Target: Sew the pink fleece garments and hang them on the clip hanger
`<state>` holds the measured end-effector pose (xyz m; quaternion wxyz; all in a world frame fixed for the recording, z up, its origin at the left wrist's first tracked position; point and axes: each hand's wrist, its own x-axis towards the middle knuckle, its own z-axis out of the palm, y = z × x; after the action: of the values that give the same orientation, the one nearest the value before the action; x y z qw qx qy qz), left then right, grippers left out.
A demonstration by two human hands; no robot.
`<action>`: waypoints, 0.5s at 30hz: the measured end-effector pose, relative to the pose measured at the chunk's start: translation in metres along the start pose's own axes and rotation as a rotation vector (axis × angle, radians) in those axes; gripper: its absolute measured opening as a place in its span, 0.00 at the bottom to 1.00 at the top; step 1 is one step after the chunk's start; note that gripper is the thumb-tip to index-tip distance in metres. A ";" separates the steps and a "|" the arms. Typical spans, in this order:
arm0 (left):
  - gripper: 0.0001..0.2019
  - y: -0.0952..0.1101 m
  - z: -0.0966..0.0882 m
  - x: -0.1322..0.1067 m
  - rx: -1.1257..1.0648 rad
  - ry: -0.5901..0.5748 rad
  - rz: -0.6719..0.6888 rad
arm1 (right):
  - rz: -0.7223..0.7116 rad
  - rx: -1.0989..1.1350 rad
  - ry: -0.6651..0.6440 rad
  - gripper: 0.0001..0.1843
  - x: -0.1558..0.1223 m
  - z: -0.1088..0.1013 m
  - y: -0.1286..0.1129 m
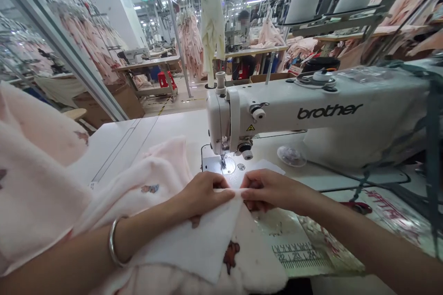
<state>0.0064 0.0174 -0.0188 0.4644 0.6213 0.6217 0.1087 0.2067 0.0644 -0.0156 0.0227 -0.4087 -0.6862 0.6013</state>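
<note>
Both our grips are closed on the pink fabric: left hand and right hand pinch its edge, fingertips nearly touching. That edge runs crosswise between them; the presser foot sits just beyond, nearer the left grip

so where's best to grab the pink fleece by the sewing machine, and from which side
Pinch the pink fleece at its folded edge, as the left hand and right hand do, from the near side: the sewing machine blocks the far side, its bulk trails left.
</note>
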 end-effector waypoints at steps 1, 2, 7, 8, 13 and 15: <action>0.18 0.000 0.000 0.005 0.015 0.040 -0.004 | 0.021 -0.021 0.020 0.08 0.006 -0.003 0.000; 0.18 0.001 -0.001 0.010 0.022 0.068 -0.018 | 0.042 -0.049 0.042 0.07 0.011 -0.005 -0.002; 0.16 0.002 -0.011 0.035 0.067 0.170 -0.041 | 0.146 -0.186 0.142 0.05 0.036 -0.016 -0.016; 0.17 0.002 -0.012 0.038 0.077 0.180 -0.046 | 0.174 -0.202 0.163 0.06 0.039 -0.017 -0.018; 0.15 -0.001 -0.019 0.048 0.063 0.167 -0.064 | 0.222 -0.221 0.153 0.11 0.050 -0.021 -0.026; 0.13 0.000 -0.022 0.048 0.050 0.136 -0.082 | 0.190 -0.207 0.116 0.13 0.053 -0.023 -0.029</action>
<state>0.0010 0.0692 -0.0284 0.4095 0.5979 0.6793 0.1158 0.1680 0.1156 -0.0086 -0.0370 -0.5059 -0.7004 0.5021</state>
